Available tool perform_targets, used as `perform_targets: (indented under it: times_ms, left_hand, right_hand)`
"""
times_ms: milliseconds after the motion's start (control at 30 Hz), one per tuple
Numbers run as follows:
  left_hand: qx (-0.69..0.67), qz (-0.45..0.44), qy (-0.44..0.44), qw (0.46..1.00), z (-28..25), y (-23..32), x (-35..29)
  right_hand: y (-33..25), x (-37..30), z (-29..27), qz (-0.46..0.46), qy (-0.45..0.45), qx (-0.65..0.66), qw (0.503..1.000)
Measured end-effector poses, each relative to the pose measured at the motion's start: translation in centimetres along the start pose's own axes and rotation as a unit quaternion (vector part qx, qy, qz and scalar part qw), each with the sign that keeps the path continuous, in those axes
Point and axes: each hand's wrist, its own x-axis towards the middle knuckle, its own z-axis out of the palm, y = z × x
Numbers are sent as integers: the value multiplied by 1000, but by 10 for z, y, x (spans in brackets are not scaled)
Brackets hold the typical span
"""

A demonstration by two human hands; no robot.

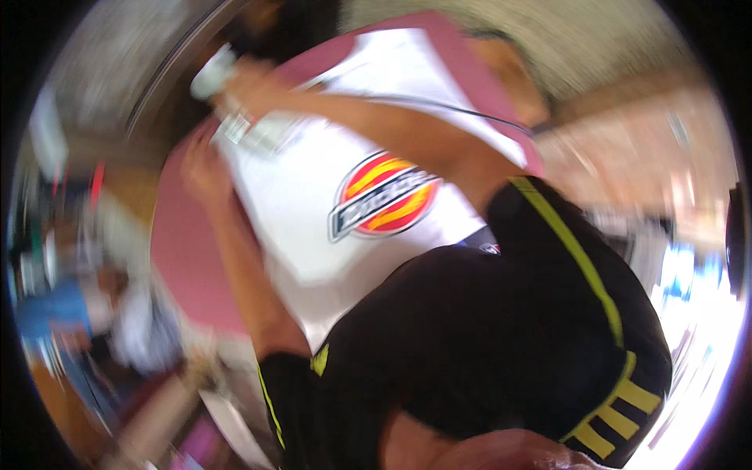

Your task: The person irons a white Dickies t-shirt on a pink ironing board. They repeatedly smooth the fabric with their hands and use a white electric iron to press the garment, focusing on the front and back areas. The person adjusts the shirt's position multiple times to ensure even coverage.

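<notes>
A white shirt (294, 200) with a red and yellow oval print lies over a pink padded board (192, 266). At the far left of the shirt, my right hand (254, 88) is closed round a pale, whitish-green iron (270, 135), smeared by motion. A dark cord (439, 102) runs from near that hand across the shirt to the right. My left hand (205, 166) is by the shirt's left edge, just on the near side of the iron. Its fingers are too blurred to tell whether they grip the cloth.
Beyond the board at the right stands an orange-brown object (513, 78). Blurred at the lower left are a blue item (51, 309) and a pale grey cloth bundle (146, 333). A curved dark edge (160, 74) passes at the upper left.
</notes>
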Motion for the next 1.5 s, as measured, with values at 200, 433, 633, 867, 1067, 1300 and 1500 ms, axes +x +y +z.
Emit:
perform_targets:
  times_ms: [200, 433, 633, 867, 1067, 1300, 1500]
  left_hand:
    - [-31, 51, -16, 998, -16, -19, 2]
    - [11, 79, -30, 996, -6, -8, 2]
    - [47, 84, -15, 995, 1, -11, -4]
    - [142, -45, -88, 985, -15, 12, -3]
    - [112, 3, -50, 992, -21, 16, -5]
    - [40, 100, -93, 990, -3, -26, 7]
    - [31, -22, -68, 997, -25, 0, -29]
  right_hand:
    - [-52, -7, -8, 116, -7, 154, 981]
    - [-36, -20, -5, 111, 15, 144, 983]
    - [-22, -59, -49, 48, -60, 85, 993]
    - [14, -134, -105, 51, -50, 30, 997]
    - [30, -229, -165, 91, 47, 35, 994]
    - [54, -350, -233, 129, 119, 10, 984]
    - [82, -406, -280, 239, 169, 177, 940]
